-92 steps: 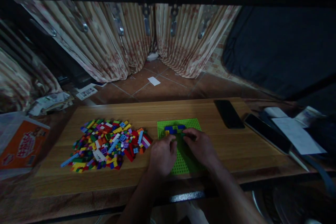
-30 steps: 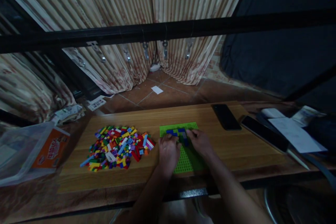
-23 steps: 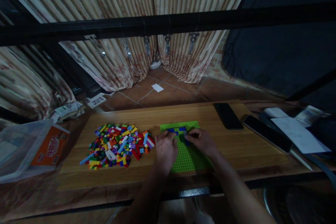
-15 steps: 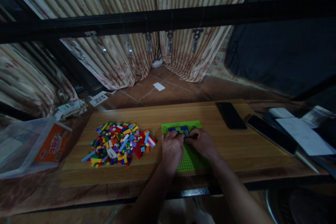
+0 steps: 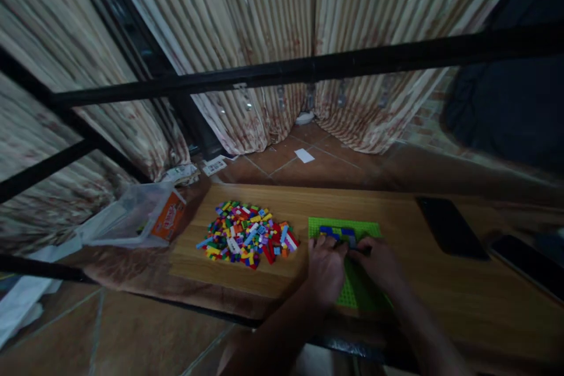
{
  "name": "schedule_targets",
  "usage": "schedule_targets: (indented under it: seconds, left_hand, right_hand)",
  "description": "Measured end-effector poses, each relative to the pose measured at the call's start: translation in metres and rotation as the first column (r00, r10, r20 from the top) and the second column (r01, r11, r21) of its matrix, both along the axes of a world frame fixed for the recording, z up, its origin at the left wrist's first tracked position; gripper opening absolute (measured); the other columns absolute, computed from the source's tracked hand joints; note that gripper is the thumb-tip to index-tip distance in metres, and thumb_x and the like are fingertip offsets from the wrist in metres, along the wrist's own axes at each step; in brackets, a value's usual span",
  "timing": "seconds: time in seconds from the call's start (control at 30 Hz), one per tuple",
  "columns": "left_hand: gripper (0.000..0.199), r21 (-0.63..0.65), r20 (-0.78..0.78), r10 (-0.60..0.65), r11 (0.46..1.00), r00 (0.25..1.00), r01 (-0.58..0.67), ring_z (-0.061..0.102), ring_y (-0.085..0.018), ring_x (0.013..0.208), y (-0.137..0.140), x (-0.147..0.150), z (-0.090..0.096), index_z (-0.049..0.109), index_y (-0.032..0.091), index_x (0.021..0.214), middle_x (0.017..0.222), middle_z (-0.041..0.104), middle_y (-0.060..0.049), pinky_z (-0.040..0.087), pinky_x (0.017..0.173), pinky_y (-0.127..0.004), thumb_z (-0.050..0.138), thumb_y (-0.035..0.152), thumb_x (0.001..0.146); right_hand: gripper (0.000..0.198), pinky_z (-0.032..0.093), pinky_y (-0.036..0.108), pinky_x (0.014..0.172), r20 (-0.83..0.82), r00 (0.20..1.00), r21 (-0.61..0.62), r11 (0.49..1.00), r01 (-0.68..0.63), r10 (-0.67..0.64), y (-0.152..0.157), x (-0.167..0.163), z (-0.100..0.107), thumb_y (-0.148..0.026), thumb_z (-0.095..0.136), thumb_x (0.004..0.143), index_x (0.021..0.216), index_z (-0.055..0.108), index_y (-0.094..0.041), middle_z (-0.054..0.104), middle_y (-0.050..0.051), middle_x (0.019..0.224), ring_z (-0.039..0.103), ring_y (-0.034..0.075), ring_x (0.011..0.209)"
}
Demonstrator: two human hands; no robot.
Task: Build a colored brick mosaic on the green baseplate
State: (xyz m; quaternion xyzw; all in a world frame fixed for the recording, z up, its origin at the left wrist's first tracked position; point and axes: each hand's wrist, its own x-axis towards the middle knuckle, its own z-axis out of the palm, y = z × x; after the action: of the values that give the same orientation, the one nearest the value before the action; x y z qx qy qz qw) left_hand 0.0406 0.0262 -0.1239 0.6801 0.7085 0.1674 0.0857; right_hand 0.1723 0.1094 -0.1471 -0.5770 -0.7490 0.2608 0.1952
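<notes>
A bright green studded baseplate (image 5: 366, 227) lies on the wooden board, and both my hands are over its upper part. Blue toy bricks (image 5: 326, 230) stand in a row near its far edge, with a greyish brick (image 5: 352, 241) just in front of them. My left hand (image 5: 326, 264) rests on the left side of the plate, fingers curled down against the bricks. From the right, my right hand (image 5: 376, 257) reaches in with thumb and fingertips pinched together beside the greyish brick. The fingertips nearly meet around a small dark piece; which hand grips it is hidden.
A heap of mixed coloured bricks (image 5: 251, 234) covers the board's (image 5: 282, 202) left part. Two dark phones (image 5: 452, 229) lie on the right. A clear plastic bin (image 5: 132, 217) with an orange label stands left of the board. A black rail (image 5: 273, 76) crosses beyond it.
The camera view has turned left, so the board and bricks appear further right. Both hands stay at the same spot on the baseplate, with their fingers still curled over the bricks.
</notes>
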Motion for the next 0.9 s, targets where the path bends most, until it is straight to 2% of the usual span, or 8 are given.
schedule_targets:
  seconds: [0.13,0.23,0.33,0.4,0.53,0.63,0.73,0.9]
  left_hand:
    - [0.028,0.063,0.02,0.019,0.998,1.0,-0.021,0.051,-0.022,0.097,-0.002,0.003,-0.006,0.064,0.027,0.108,0.094,0.061,-0.006,0.037,0.084,-0.038,0.039,0.031,0.094]
    - [0.027,0.08,0.077,0.045,0.996,0.996,-0.051,0.052,-0.021,0.095,-0.004,-0.003,0.0,0.063,0.027,0.108,0.095,0.062,-0.004,0.04,0.085,-0.038,0.042,0.031,0.092]
    - [0.028,0.149,0.172,0.128,0.977,0.977,-0.155,0.053,-0.021,0.098,-0.006,-0.029,0.016,0.061,0.028,0.114,0.101,0.063,-0.003,0.04,0.091,-0.039,0.046,0.031,0.09]
    - [0.027,0.174,0.218,0.255,0.94,0.942,-0.295,0.054,-0.02,0.099,-0.009,-0.061,0.028,0.064,0.026,0.11,0.102,0.064,-0.005,0.041,0.092,-0.036,0.046,0.027,0.09]
    - [0.025,0.074,0.193,0.6,0.78,0.776,-0.622,0.058,-0.02,0.099,-0.029,-0.141,0.043,0.068,0.021,0.102,0.104,0.066,-0.007,0.043,0.091,-0.033,0.049,0.021,0.086]
    - [0.031,-0.043,0.147,0.71,0.7,0.689,-0.712,0.06,-0.021,0.1,-0.053,-0.189,0.045,0.069,0.02,0.104,0.105,0.068,-0.008,0.044,0.089,-0.031,0.054,0.013,0.078]
    - [0.035,-0.101,0.139,0.731,0.682,0.668,-0.725,0.062,-0.021,0.097,-0.069,-0.209,0.041,0.07,0.021,0.105,0.101,0.07,-0.008,0.045,0.087,-0.03,0.057,0.012,0.074]
    - [0.033,-0.145,0.129,0.727,0.687,0.675,-0.712,0.063,-0.022,0.094,-0.068,-0.208,0.034,0.071,0.022,0.1,0.096,0.071,-0.008,0.045,0.085,-0.03,0.054,0.012,0.074]
  right_hand:
    - [0.029,0.048,0.037,0.067,-0.02,0.999,-0.061,0.997,-0.047,0.046,0.006,0.007,-0.004,-0.049,0.063,0.061,0.067,0.064,-0.021,0.067,0.007,0.078,0.063,0.024,0.072]
    - [0.039,0.049,0.038,0.068,-0.004,0.999,-0.134,0.99,-0.035,0.035,0.01,0.011,0.001,-0.058,0.064,0.059,0.07,0.067,-0.021,0.07,0.007,0.077,0.065,0.027,0.072]
    - [0.044,0.049,0.041,0.066,0.013,0.999,-0.203,0.978,0.039,-0.037,0.013,0.013,0.007,-0.063,0.063,0.059,0.072,0.07,-0.022,0.072,0.008,0.075,0.067,0.03,0.071]
    - [0.045,0.05,0.042,0.066,0.023,0.997,-0.21,0.975,0.077,-0.074,0.015,0.013,0.01,-0.064,0.061,0.061,0.072,0.071,-0.022,0.073,0.009,0.073,0.067,0.031,0.071]
    - [0.045,0.05,0.045,0.063,0.054,0.995,-0.169,0.982,0.086,-0.078,0.017,0.011,0.012,-0.065,0.058,0.063,0.07,0.071,-0.023,0.073,0.01,0.071,0.067,0.033,0.066]
    - [0.043,0.051,0.045,0.062,0.077,0.995,-0.144,0.986,0.077,-0.067,0.018,0.01,0.013,-0.064,0.056,0.064,0.07,0.071,-0.023,0.073,0.01,0.07,0.067,0.033,0.065]
    - [0.043,0.051,0.045,0.064,0.084,0.995,-0.156,0.986,0.063,-0.05,0.02,0.007,0.015,-0.062,0.055,0.066,0.075,0.071,-0.023,0.073,0.01,0.072,0.067,0.033,0.068]
    - [0.043,0.05,0.044,0.066,0.109,0.993,-0.192,0.98,0.06,-0.04,0.018,0.001,0.021,-0.061,0.053,0.068,0.078,0.07,-0.022,0.073,0.01,0.074,0.068,0.033,0.07]
